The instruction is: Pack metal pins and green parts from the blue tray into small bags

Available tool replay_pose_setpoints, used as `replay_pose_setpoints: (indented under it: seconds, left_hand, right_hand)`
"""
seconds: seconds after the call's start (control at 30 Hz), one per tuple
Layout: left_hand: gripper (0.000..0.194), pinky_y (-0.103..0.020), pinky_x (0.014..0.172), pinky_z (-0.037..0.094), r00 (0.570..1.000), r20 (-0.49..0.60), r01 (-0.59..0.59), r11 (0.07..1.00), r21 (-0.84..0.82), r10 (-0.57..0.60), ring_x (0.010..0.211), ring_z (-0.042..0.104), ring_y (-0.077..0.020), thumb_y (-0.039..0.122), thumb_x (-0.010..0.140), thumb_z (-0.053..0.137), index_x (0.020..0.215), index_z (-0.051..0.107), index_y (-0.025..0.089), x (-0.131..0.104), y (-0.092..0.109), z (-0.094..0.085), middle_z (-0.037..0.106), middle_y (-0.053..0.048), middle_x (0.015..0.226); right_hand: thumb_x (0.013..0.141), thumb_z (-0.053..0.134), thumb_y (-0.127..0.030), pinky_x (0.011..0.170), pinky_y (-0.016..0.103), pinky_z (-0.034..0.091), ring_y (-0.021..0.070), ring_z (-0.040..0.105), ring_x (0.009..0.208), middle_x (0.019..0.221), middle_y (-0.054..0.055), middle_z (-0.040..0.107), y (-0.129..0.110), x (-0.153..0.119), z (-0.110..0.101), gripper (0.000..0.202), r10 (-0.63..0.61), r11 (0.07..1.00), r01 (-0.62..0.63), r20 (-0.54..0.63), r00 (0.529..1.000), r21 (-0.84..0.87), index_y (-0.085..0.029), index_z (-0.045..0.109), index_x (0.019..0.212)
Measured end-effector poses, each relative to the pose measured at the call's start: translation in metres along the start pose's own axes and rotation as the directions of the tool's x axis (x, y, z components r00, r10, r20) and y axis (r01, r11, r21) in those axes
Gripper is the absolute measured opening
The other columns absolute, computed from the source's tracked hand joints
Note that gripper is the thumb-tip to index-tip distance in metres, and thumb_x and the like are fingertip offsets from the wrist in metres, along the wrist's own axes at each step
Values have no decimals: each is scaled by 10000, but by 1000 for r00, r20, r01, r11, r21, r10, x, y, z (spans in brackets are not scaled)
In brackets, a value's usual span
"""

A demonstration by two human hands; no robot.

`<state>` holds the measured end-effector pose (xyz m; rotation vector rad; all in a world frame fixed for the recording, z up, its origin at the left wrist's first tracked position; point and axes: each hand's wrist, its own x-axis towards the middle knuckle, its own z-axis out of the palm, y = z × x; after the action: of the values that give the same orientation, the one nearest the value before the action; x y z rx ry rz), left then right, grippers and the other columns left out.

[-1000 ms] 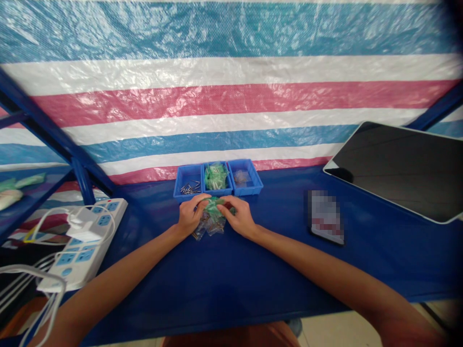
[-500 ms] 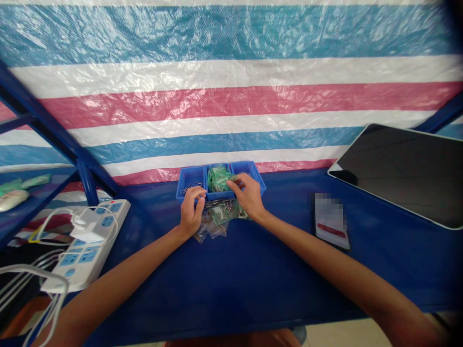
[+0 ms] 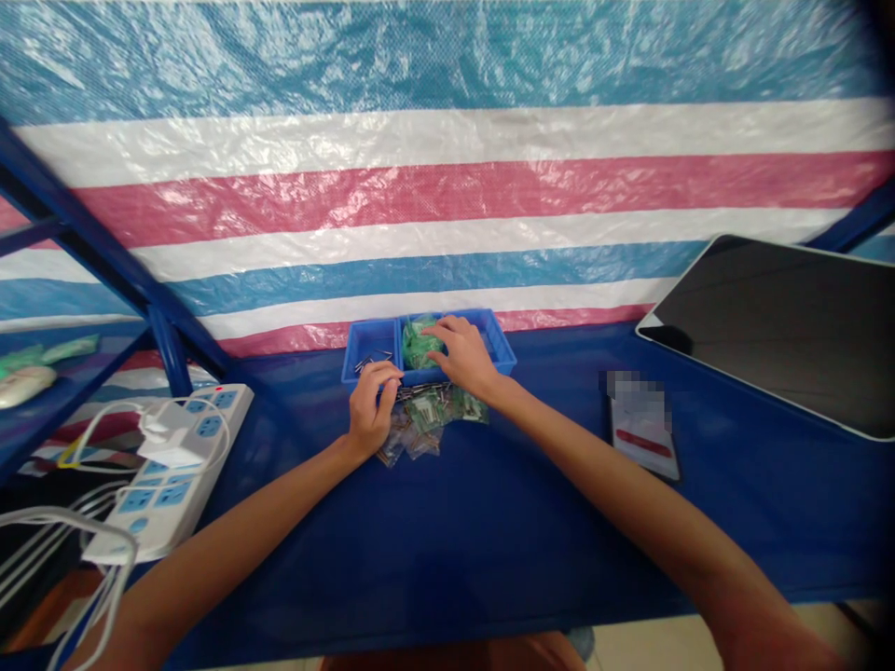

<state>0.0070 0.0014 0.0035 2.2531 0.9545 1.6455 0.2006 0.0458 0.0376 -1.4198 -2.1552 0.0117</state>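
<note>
A blue three-compartment tray (image 3: 500, 345) stands at the back of the table. Loose metal pins or screws (image 3: 374, 358) lie in its left compartment, and green plastic bags (image 3: 419, 347) fill the middle one. My right hand (image 3: 465, 356) reaches over the middle compartment, thumb and fingers apart around the green bags. By the tray's front left edge rests my left hand (image 3: 370, 403), loosely curled, with thumb and fingers apart. Between my hands, small clear bags of metal parts (image 3: 426, 412) lie in front of the tray beside a row of loose metal pieces.
To the left, a white power strip (image 3: 192, 466) carries a plugged-in charger and cables. A phone (image 3: 641, 433) lies on the blue table (image 3: 447, 550) at right, in front of a large dark-screened monitor (image 3: 776, 326). Striped plastic sheeting (image 3: 447, 196) hangs behind the tray.
My right hand has moved left and slightly up, from the middle compartment's right side onto the green bags, and its thumb and fingers have spread. My left hand stays nearly where it was.
</note>
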Motion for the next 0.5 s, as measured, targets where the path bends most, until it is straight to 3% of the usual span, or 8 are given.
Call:
replay_pose_setpoints:
  seconds: [0.13, 0.23, 0.5]
  left_hand:
    - [171, -333, 844, 462, 1000, 8, -5, 1000, -13, 5, 907, 578, -165, 223, 926, 442, 918, 600, 160, 0, 0, 1, 617, -60, 894]
    - [183, -331, 826, 468, 1000, 5, 5, 1000, -21, -4, 896, 579, -166, 232, 929, 434, 922, 602, 160, -1, -1, 1, 618, -62, 881]
    - [206, -323, 801, 476, 999, 13, 36, 998, -55, -35, 869, 584, -163, 243, 935, 418, 932, 606, 159, -3, -4, 0, 600, -56, 845]
  right_hand:
    - [860, 554, -176, 849, 358, 375, 246, 492, 1026, 1137, 91, 599, 2, 2, -6, 221, -117, 991, 125, 129, 985, -56, -198, 673, 1045]
    - [875, 525, -171, 819, 355, 374, 240, 521, 958, 1005, 96, 646, 1, 2, -7, 188, -124, 984, 151, 233, 965, -98, -175, 708, 920]
    - [871, 534, -173, 801, 319, 377, 197, 546, 902, 979, 85, 622, -12, -7, -31, 152, -70, 996, 74, 84, 994, -44, -163, 674, 931]
